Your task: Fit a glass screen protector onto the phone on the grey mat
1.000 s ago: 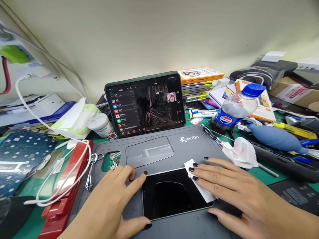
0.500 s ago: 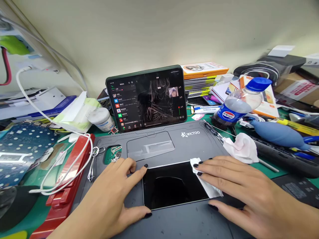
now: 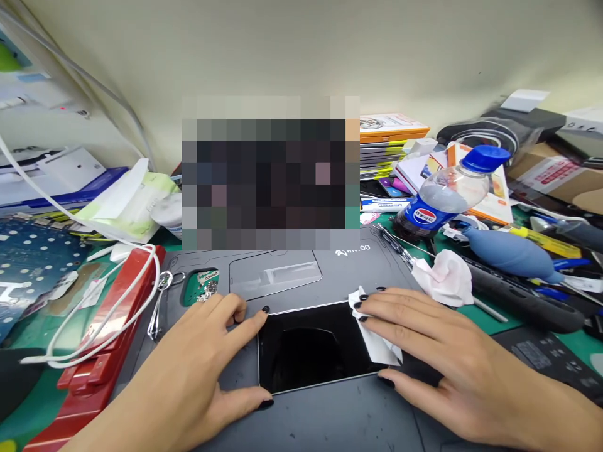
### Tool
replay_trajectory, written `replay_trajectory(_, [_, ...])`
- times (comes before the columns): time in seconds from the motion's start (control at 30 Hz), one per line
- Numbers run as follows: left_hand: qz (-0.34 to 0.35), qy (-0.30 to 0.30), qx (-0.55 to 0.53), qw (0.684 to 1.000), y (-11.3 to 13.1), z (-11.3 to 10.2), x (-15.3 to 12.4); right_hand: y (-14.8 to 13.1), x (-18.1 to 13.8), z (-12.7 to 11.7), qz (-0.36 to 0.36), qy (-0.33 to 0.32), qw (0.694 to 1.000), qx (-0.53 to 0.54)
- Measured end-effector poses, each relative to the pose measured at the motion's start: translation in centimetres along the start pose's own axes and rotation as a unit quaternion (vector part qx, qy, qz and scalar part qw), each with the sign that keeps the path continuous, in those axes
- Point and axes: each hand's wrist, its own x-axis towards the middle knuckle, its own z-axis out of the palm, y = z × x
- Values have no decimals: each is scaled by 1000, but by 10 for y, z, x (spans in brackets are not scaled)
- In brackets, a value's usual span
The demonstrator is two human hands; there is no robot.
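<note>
A smartphone (image 3: 306, 351) with a glossy black screen and thin silvery rim lies screen up on the dark grey work mat (image 3: 320, 414). My left hand (image 3: 202, 358) spans its left end, index fingertip at the far corner and thumb at the near corner. Under the fingers of my right hand (image 3: 443, 358) a folded white tissue (image 3: 384, 351) is pressed against the right part of the screen. The right thumb rests by the phone's near edge. The phone's right end is hidden beneath tissue and hand.
Behind the mat a tablet-sized area (image 3: 273, 176) is pixelated. To the right stand a cola bottle (image 3: 428, 210), a crumpled tissue (image 3: 445, 276) and a blue air blower (image 3: 513, 251). At left lie a red tool (image 3: 98, 358), a white cable (image 3: 153, 276) and tweezers (image 3: 155, 314).
The view has shifted, so mat, phone and both hands appear slightly further left. Hands and tissue keep nearly the same places on the phone. The tablet is now pixelated over.
</note>
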Motion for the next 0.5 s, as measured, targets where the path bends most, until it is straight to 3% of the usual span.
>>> replay_trajectory(0.2, [7,7,16,1000,1,2,0,-3,0,2,10,-41,999,1])
replay_trajectory(0.5, [9,12,14,1000,0,1,-2,-9,1,-6,22,-12,1000,3])
